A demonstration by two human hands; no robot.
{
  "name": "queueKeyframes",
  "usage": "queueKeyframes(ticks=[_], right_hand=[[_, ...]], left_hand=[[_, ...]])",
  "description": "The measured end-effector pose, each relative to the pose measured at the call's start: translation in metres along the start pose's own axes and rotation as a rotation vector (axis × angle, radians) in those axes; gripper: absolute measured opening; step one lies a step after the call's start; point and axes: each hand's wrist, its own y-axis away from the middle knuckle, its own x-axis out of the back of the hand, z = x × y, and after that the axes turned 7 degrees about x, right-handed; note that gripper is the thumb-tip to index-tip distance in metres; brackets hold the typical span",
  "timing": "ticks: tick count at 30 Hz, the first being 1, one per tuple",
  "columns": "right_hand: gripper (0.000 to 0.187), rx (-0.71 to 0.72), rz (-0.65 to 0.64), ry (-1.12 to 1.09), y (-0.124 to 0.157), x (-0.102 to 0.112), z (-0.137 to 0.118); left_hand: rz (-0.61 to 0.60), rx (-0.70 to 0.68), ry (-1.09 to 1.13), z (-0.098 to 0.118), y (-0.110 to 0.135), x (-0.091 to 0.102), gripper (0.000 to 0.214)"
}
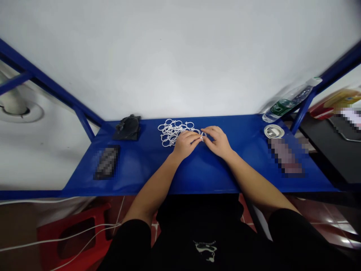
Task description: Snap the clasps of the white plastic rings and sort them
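Note:
A pile of thin white plastic rings (168, 130), several with a small tab on the loop, lies on the blue table (141, 165). Right beside the pile, my left hand (186, 143) is closed in a pinch, its fingertips at one white ring (204, 135). From the other side my right hand (217, 141) grips the same ring between thumb and fingers, so the hands almost touch. Fingers hide part of this ring, and my left hand covers the near right edge of the pile.
A black plastic bag (128, 128) and a blurred-out dark object (107, 162) lie at left. On the right are a leaning water bottle (287, 103), a white roll (273, 131) and a blurred-out flat item (287, 158). Blue frame bars (84, 122) flank the table. A red stool (76, 233) stands below.

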Motion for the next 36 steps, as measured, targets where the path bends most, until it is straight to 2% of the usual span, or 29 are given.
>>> queueKeyframes(ticks=[2,5,16,22,32,36], right_hand=[[0.023,0.030,0.035,-0.010,0.000,0.002,-0.001],[0.020,0.050,0.023,-0.045,0.000,0.003,-0.001],[0.017,0.012,0.044,-0.076,0.002,0.001,-0.004],[0.015,0.012,0.029,-0.094,0.000,0.003,-0.007],[0.022,-0.185,0.013,-0.247,0.008,-0.010,-0.005],[0.020,-0.185,0.023,-0.107,0.007,-0.006,0.007]], left_hand=[[0.041,0.020,0.006,-0.001,0.001,-0.001,0.021],[0.072,0.035,0.024,-0.002,0.001,-0.003,0.021],[0.025,0.044,0.047,0.005,0.003,-0.001,0.022],[0.066,0.012,0.022,0.009,0.004,-0.006,0.022],[0.097,0.057,-0.024,0.006,0.006,-0.014,0.024],[0.031,0.043,-0.054,-0.002,0.003,-0.011,0.021]])
